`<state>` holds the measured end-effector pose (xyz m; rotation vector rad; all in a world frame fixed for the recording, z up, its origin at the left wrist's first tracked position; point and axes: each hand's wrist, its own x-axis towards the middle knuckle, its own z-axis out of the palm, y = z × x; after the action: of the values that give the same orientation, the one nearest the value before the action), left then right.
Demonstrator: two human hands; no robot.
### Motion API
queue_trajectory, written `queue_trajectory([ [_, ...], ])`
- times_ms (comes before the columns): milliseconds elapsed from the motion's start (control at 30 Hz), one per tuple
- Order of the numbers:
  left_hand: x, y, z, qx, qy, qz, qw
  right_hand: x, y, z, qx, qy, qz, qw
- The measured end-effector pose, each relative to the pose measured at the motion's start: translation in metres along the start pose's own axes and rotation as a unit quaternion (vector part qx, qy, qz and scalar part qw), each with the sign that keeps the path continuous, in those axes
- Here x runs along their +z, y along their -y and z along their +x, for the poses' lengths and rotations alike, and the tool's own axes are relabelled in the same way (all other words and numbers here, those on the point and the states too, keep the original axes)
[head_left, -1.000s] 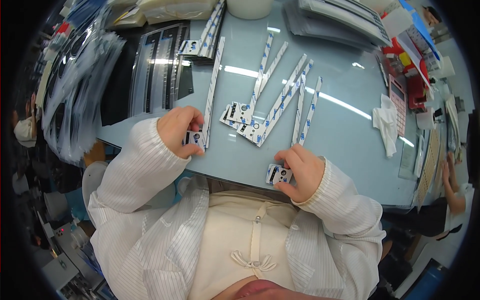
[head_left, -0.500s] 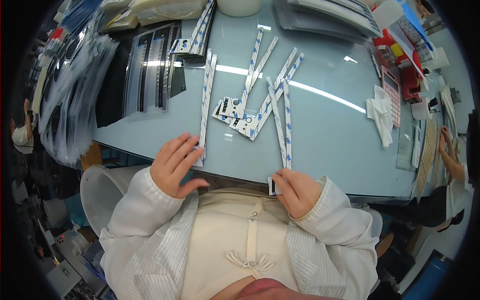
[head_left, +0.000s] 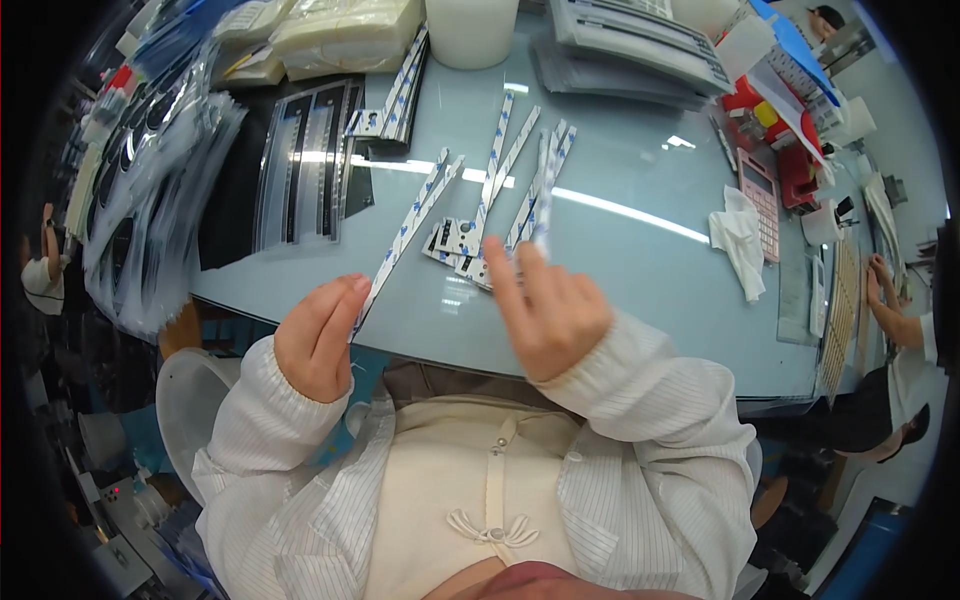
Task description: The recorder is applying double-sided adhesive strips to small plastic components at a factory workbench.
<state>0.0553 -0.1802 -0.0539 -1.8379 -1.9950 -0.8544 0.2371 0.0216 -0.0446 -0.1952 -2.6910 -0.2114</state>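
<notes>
Pinched between the fingers of my left hand (head_left: 322, 335) is the lower end of a narrow two-legged strip piece (head_left: 405, 235), white with blue-printed backing. Its legs slant up and right over the table. My right hand (head_left: 555, 315) is over the near side of a small pile of like strip pieces (head_left: 460, 237), index finger stretched out and the others curled. From its fingertips a motion-blurred strip piece (head_left: 544, 190) runs upward, lying over the pile; the hand hides its lower end. The pieces in the pile have square ends with holes and dark marks.
The glass-topped table (head_left: 640, 300) bears a stack of strip pieces (head_left: 400, 110), clear film sheets (head_left: 310, 170), a white tub (head_left: 470, 30) and stacked panels (head_left: 630, 60). At right are a crumpled tissue (head_left: 737, 240) and a pink calculator (head_left: 758, 200). Another person's arm (head_left: 885, 305) shows far right.
My right hand has moved up and left with its strip piece, from the table edge to the pile. My left hand has closed on the left strip piece, which now tilts further right.
</notes>
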Motion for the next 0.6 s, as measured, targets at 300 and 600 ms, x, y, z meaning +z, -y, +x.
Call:
queue_trajectory([
  [300,0.033,0.018,0.065,0.142,0.024,-0.02,0.989,0.047,0.006,-0.012,-0.004,0.036,0.088,0.996],
  [600,0.067,0.03,0.06,0.051,0.238,-0.068,0.968,0.018,0.008,-0.063,-0.001,0.033,0.096,0.995],
])
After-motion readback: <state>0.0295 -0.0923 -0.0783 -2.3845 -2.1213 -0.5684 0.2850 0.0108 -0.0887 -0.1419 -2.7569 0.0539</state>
